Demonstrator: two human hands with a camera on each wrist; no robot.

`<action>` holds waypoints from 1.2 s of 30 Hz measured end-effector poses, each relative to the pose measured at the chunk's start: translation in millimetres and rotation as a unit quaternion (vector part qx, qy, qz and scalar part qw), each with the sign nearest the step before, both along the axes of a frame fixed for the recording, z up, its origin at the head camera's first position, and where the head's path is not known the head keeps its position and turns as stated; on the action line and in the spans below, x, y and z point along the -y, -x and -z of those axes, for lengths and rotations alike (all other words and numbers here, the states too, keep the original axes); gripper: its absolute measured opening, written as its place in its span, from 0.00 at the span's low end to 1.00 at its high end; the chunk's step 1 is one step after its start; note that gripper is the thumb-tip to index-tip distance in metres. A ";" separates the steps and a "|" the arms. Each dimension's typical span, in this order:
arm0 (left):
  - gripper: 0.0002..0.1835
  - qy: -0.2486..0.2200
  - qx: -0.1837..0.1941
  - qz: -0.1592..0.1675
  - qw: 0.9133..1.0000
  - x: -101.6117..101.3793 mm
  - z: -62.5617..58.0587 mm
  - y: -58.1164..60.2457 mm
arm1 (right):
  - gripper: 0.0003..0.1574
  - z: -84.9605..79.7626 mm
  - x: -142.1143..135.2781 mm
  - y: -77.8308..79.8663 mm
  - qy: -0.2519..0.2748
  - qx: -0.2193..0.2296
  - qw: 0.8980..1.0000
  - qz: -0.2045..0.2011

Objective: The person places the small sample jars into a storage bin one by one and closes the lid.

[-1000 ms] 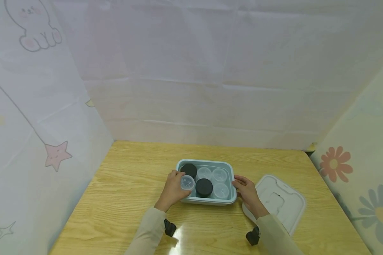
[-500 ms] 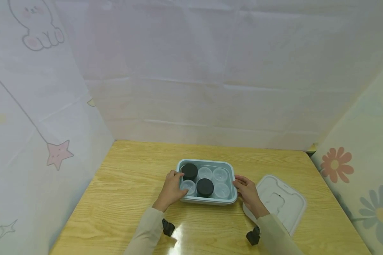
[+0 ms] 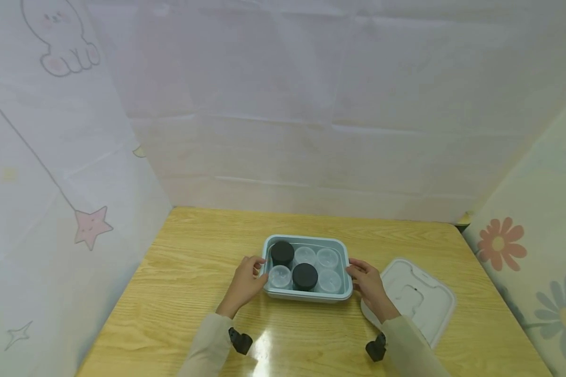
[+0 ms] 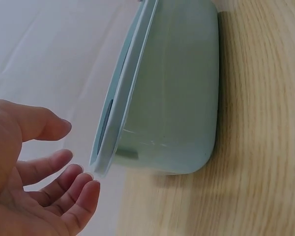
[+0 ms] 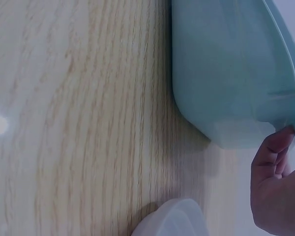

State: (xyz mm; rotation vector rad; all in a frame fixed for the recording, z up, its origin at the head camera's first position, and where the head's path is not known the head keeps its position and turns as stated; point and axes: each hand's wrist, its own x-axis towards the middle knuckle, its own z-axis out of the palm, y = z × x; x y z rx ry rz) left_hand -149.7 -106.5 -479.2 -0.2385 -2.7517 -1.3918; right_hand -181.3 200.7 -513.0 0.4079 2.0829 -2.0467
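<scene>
A light blue plastic container [image 3: 306,297] stands on the table with several round cups inside. Two are black-topped, one at the back left [image 3: 282,253] and one at the front middle [image 3: 304,276]; the others are clear, including the front-left clear cup [image 3: 280,276]. At the container's left end is my left hand [image 3: 244,283], its fingers loosely bent and holding nothing; in the left wrist view, thumb and fingers are spread just off the rim. My right hand [image 3: 370,288] pinches the right rim between thumb and fingers, as the right wrist view of the hand [image 5: 278,191] shows.
A white lid [image 3: 420,298] with a moulded outline lies on the wooden table [image 3: 207,246] right of the container, partly under the right forearm. Patterned cloth sheets [image 3: 273,131] hang behind and at both sides.
The left hand has set the clear cup down in the container's front-left place, let go of it, and drawn back left past the rim. The right hand stays at the right rim.
</scene>
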 end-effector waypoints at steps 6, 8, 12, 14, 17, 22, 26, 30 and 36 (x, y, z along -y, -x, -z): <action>0.17 -0.021 0.005 -0.029 0.999 6.4 3.3 -11.2 | 0.29 2.8 -10.0 -4.0 -0.003 -0.029 1.000 0.005; 0.16 -0.025 0.007 -0.036 0.999 8.8 5.0 -15.6 | 0.30 3.8 -15.0 -6.9 0.012 -0.049 0.999 0.002; 0.14 -0.033 0.025 -0.038 0.998 13.0 10.5 -26.9 | 0.32 4.0 -21.1 -11.9 0.003 -0.047 0.999 -0.011; 0.13 -0.033 0.032 -0.036 0.998 13.6 14.0 -31.9 | 0.32 0.4 -22.8 -13.1 -0.020 -0.024 0.999 -0.014; 0.13 -0.036 0.036 -0.034 0.998 11.8 18.2 -37.8 | 0.30 1.6 -30.1 -12.2 -0.032 -0.003 0.999 -0.005; 0.12 -0.041 0.032 -0.018 0.998 3.4 21.6 -44.8 | 0.32 5.9 -54.8 -15.9 -0.058 -0.002 0.998 -0.005; 0.10 -0.044 0.026 -0.009 0.999 -3.8 21.2 -48.0 | 0.34 5.1 -76.5 -21.0 -0.077 -0.008 0.997 -0.005; 0.10 -0.041 0.041 0.027 0.998 -10.9 24.6 -51.9 | 0.35 6.0 -96.1 -23.2 -0.091 -0.007 0.996 0.013; 0.13 -0.061 0.080 0.090 0.991 -26.7 32.8 -57.1 | 0.28 9.7 -118.8 -24.6 -0.097 -0.010 0.994 0.038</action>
